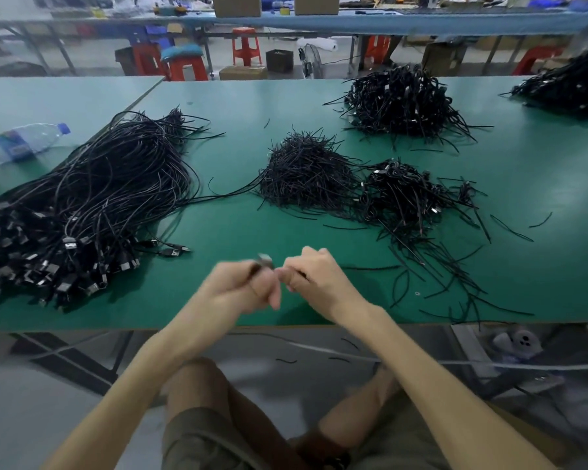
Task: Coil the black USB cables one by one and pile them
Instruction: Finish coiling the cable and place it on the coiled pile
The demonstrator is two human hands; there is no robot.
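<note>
Two hands meet low over the near edge of the counter [224,228]: the left hand [233,288] and right hand [316,276] have their fingers [287,275] curled tight round one black USB cable [263,259], blur hiding how far it is coiled. At left the uncoiled cables [82,205] lie heaped, ties [306,174] in the middle and the coiled pile [401,198] at right, probably so work flows across.

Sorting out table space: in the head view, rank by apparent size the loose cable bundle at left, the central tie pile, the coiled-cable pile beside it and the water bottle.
1. loose cable bundle, also nearest the camera.
2. tie pile and coiled-cable pile: look alike, unranked.
3. water bottle.
</note>
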